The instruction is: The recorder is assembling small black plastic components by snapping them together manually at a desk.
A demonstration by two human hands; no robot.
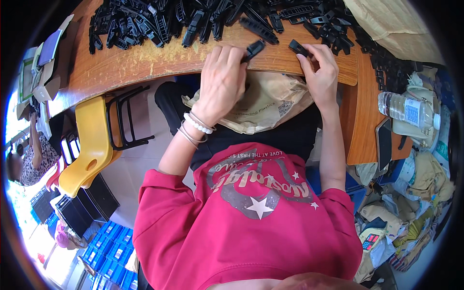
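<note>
My left hand (222,79) is closed, its fingers round a small black plastic part (254,49) that sticks out toward the middle. Between the thumb and fingertips of my right hand (322,71) is another black plastic part (297,48). Both hands are over the near edge of the wooden table (169,60), with a gap between the two parts. Just beyond them lies a longer black part (259,30). An open brown paper bag (266,108) rests on my lap below my hands; what it holds is hidden.
A heap of black plastic parts (145,26) spreads across the table's far side. Toward the right are a clear bottle (406,108), a phone (384,144) and cluttered bags (411,212). On the left, a yellow chair (89,145) stands near blue crates (108,251); another person (36,157) is farther off.
</note>
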